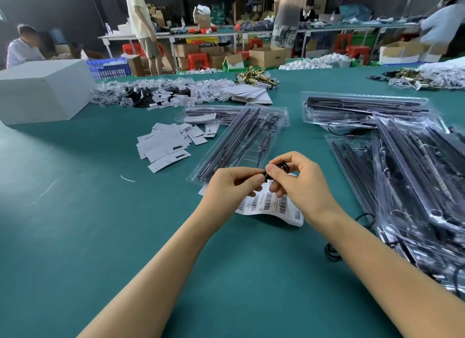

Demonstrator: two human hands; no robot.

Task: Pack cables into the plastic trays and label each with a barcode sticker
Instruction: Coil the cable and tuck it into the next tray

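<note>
A black cable [279, 167] is pinched between my left hand [231, 186] and my right hand [294, 179], bunched into small loops at my fingertips. It runs up into a clear plastic tray [251, 141] that lies open just beyond my hands, with long black strips and a small controller in it. A white sheet of barcode stickers [269, 206] lies on the green table under my hands, partly hidden by them.
A heap of filled clear trays [415, 176] covers the right side, with loose cable loops [332, 252] at its near edge. White paper cards [168, 146] lie left of the open tray. A white box [42, 91] stands far left. People work at tables behind.
</note>
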